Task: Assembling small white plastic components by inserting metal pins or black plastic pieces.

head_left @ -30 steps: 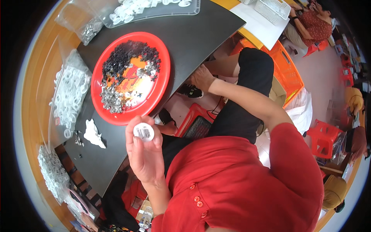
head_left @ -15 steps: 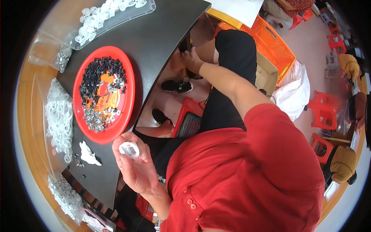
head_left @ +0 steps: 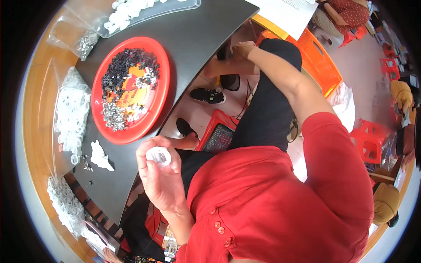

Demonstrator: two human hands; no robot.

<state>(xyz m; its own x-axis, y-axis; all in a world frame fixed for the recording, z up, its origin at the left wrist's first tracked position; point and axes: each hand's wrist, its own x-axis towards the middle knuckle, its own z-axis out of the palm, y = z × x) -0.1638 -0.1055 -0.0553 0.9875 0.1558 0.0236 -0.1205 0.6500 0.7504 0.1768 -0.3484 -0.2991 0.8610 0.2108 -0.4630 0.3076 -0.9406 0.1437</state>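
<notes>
My left hand (head_left: 163,175) is raised beside the table's near edge, closed on a small round white plastic piece (head_left: 158,156). Its flat face shows, with a greyish patch in the middle. My right hand (head_left: 244,49) is stretched far forward over my lap, past the dark trouser leg, near the table's side edge; its fingers are small and partly hidden. On the table, a red round tray (head_left: 163,109) holds a heap of small black parts (head_left: 127,65) and a pile of shiny clear or metal bits (head_left: 115,117).
Clear bags of white rings (head_left: 72,118) line the table's left side, with a crumpled white scrap (head_left: 101,156) near them. A clear bin (head_left: 175,8) of white parts stands at the back. An orange crate (head_left: 322,59) and red stools (head_left: 368,140) are on the right. Other people sit nearby.
The view has shifted slightly. My left hand has tilted the white piece so a flat face shows. My right hand has drawn away from the lower leg and looks more curled.
</notes>
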